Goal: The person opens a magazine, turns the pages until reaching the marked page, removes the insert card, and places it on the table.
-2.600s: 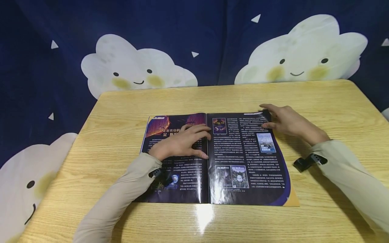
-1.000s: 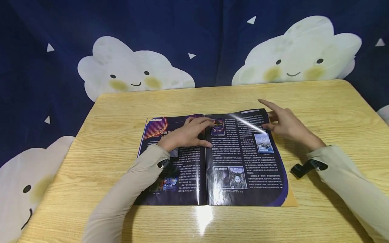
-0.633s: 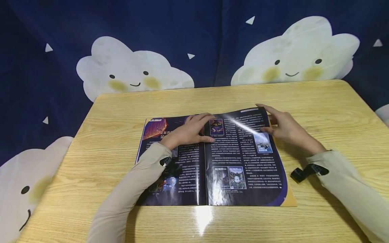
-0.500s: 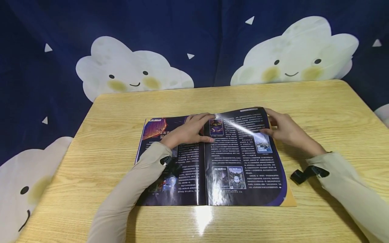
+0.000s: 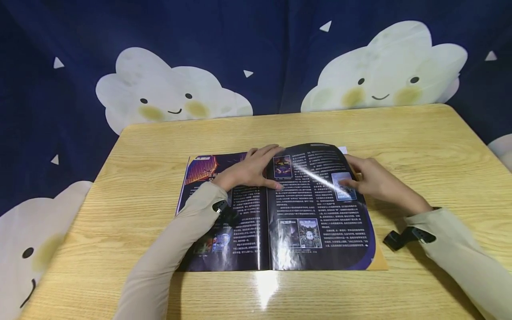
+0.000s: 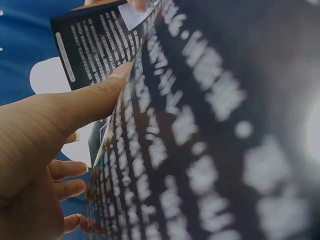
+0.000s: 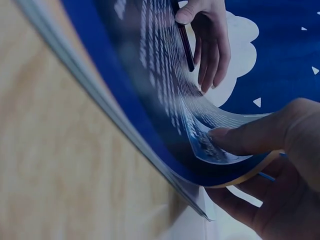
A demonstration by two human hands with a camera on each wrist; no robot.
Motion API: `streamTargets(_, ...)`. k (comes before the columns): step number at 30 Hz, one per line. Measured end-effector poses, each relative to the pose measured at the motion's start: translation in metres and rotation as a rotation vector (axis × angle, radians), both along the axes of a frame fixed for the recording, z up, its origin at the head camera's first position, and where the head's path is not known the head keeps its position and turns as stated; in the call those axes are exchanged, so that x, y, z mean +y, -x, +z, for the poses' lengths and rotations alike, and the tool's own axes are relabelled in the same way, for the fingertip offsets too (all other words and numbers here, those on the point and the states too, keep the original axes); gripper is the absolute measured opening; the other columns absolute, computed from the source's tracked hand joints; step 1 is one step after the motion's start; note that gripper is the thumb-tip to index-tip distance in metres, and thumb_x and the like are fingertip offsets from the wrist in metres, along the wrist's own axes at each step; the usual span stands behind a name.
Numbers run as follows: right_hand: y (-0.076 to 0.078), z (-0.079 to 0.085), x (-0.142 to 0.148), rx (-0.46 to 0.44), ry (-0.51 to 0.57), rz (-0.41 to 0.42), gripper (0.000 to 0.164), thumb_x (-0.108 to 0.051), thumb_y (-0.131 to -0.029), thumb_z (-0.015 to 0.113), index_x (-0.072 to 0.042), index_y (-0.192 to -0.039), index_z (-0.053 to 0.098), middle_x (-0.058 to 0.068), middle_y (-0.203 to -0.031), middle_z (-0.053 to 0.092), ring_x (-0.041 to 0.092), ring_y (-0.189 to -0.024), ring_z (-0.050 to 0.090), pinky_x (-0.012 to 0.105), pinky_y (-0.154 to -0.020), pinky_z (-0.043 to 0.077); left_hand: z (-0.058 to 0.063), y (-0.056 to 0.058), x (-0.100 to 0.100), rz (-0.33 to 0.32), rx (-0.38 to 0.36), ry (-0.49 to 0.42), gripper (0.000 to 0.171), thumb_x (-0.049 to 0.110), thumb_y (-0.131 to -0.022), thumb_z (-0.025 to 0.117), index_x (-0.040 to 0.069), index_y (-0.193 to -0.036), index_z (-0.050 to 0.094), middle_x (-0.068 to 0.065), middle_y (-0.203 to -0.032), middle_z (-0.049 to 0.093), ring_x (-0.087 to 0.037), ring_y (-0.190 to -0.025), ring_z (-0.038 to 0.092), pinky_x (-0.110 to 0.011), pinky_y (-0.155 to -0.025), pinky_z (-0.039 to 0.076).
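A glossy magazine (image 5: 248, 249) with dark pages and white print lies spread on the wooden table. My left hand (image 5: 256, 171) rests across its centre fold, fingers relaxed and the thumb reaching onto the right-hand page. On the other side, my right hand (image 5: 376, 180) pinches the right edge of that page (image 5: 316, 209). The right wrist view shows its thumb (image 7: 245, 135) on the printed face and the fingers behind the sheet. The page's upper part bows upward, with a sliver of white showing behind its top corner. Several further sheets lie below it.
The light wood table (image 5: 136, 169) extends around the magazine. Beyond its far edge hangs a dark blue curtain (image 5: 276, 49) printed with smiling clouds. A small black camera (image 5: 396, 240) is strapped at the right wrist, and another (image 5: 226, 213) at the left.
The right page's top corner has risen and curled leftward as my right fingers slid behind it and moved slightly down the edge. My left hand shifted right, from the left page onto the fold.
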State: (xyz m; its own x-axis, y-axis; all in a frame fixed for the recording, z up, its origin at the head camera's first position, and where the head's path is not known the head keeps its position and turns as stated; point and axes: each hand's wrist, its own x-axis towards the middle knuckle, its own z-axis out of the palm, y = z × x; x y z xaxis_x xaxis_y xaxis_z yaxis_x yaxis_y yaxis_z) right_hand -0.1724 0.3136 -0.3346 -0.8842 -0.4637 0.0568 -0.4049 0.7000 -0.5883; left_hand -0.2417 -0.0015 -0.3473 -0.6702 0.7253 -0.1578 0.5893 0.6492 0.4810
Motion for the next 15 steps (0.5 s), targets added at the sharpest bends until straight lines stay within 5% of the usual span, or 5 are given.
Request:
streamTargets(9,-0.0066,-0.0004,-0.0009,0.070,-0.005,0.062,0.040,-0.001,-0.083,0.074,-0.005,-0.121,0.059,0.001,-0.086,0.071,0.016,-0.077,0.065,0.030,-0.064,0.050,0.0001,0.0064,0.0027,-0.013,-0.025,-0.029,0.113,0.052,-0.075,0.079,0.019,-0.156,0.008,-0.007,-0.159,0.017,-0.020,-0.146,0.016,-0.051,-0.116,0.005)
streamTargets(15,-0.0102,-0.0024,-0.0013,0.144,0.002,0.128,0.047,0.005,-0.081,0.073,-0.009,-0.124,0.059,-0.003,-0.085,0.068,0.013,-0.075,0.064,0.026,-0.058,0.049,-0.0015,0.0079,0.0026,0.001,-0.036,-0.044,0.110,0.052,-0.077,0.077,0.017,-0.156,0.009,-0.009,-0.160,0.018,-0.022,-0.146,0.018,-0.050,-0.117,0.004)
